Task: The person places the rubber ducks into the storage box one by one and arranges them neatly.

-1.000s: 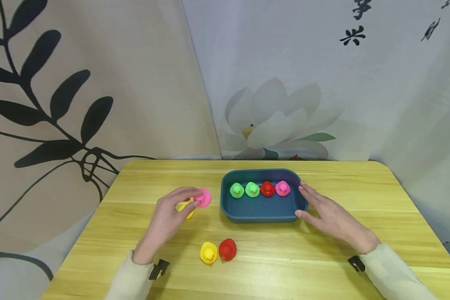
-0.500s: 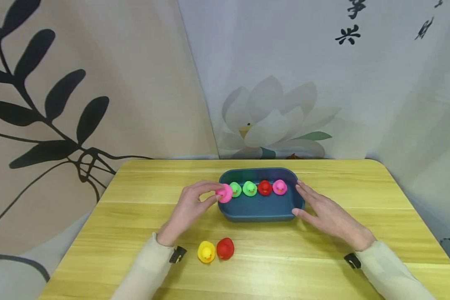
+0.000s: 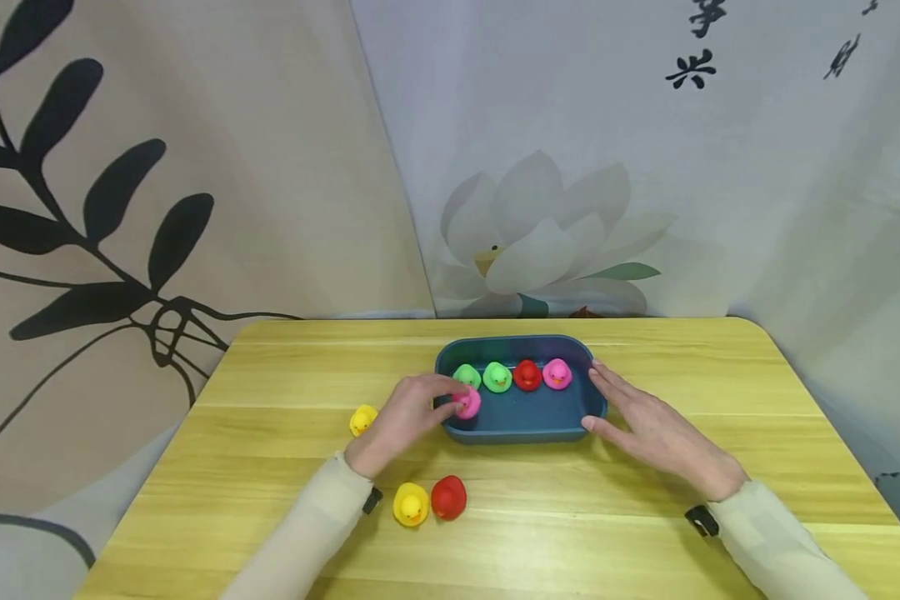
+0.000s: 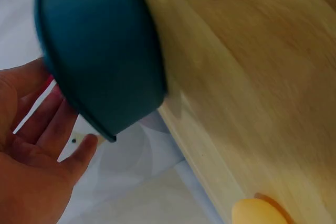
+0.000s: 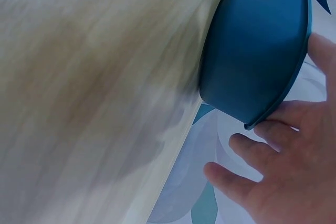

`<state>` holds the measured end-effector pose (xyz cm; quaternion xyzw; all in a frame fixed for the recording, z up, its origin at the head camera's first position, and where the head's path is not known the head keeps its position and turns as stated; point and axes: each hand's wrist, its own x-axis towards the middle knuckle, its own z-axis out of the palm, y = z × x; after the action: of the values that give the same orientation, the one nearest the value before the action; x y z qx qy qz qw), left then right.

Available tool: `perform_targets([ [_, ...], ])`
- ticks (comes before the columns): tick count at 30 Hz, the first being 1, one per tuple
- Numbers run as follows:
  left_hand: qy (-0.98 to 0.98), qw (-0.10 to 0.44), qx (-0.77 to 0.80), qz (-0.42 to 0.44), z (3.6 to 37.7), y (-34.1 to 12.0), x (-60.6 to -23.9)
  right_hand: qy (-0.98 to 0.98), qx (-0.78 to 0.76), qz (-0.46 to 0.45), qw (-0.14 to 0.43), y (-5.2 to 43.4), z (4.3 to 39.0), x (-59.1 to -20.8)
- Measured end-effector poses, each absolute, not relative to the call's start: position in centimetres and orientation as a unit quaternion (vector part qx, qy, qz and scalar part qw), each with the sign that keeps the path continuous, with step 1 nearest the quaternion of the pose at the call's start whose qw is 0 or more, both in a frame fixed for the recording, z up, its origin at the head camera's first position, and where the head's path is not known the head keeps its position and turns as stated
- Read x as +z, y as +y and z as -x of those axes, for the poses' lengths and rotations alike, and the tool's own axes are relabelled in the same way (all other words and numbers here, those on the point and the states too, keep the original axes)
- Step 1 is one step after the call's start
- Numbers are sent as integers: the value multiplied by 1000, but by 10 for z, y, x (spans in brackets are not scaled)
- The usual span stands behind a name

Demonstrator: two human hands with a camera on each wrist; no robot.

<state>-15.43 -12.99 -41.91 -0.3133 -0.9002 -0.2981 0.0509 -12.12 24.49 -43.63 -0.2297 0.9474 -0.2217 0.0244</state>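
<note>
Over the desk (image 3: 285,500), head view: left hand (image 3: 408,412) pinches pink duck (image 3: 468,403) inside blue tray (image 3: 521,432), front-left corner; right hand (image 3: 648,425), fingers straight, steadies the rim. Placing step; next, I judge, let go. Wrist views: tray wall (image 4: 100,56) (image 5: 257,51), neither grip clear.

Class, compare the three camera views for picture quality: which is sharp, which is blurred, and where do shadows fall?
Head view: evenly lit and sharp, with soft shadows under the left hand and right hand on the table. Left wrist view: the table grain is smeared and the blue tray looms large and soft-edged. Right wrist view: the wood is streaked by blur; the tray casts a dim shadow.
</note>
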Motion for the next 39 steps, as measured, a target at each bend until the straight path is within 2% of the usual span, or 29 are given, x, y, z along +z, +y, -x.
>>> perform_targets([
  [5,-909,44,-232,343,159,-126,-421,948,-219,229,26,244,121,-435],
  [13,-918,0,-210,336,166,-122,-419,949,-216,227,26,243,122,-435],
  [21,-923,-20,-163,349,169,-116,-414,949,-215,228,23,244,122,-435],
  [39,-909,-44,-176,376,172,-113,-413,948,-223,225,27,244,121,-435],
])
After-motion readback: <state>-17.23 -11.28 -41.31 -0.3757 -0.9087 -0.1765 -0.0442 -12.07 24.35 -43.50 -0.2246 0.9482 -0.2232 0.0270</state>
